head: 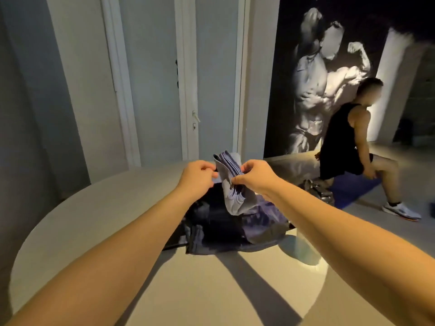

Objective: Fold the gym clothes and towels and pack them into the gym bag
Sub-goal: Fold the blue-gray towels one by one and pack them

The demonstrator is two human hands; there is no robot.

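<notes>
Folded lilac-grey cloth, one piece with many stacked layers showing along its edge, is held in the air between the two hands, above the far half of a round pale surface. Its long axis stands nearly upright, the top end leaning a little to the left and away from the camera, the lower end hanging down toward a dark heap on the surface. The layered edges face the right hand, whose fingers curl round them about midway along the cloth. The left hand pinches the opposite, smooth edge at the same height, so the two hands sit close together with only the cloth between them. The dark heap is one mass of black fabric with purple fabric on its right side; whether it is a bag or loose clothing cannot be told. On the floor beyond, one person lunges on one blue mat before one wall poster.
</notes>
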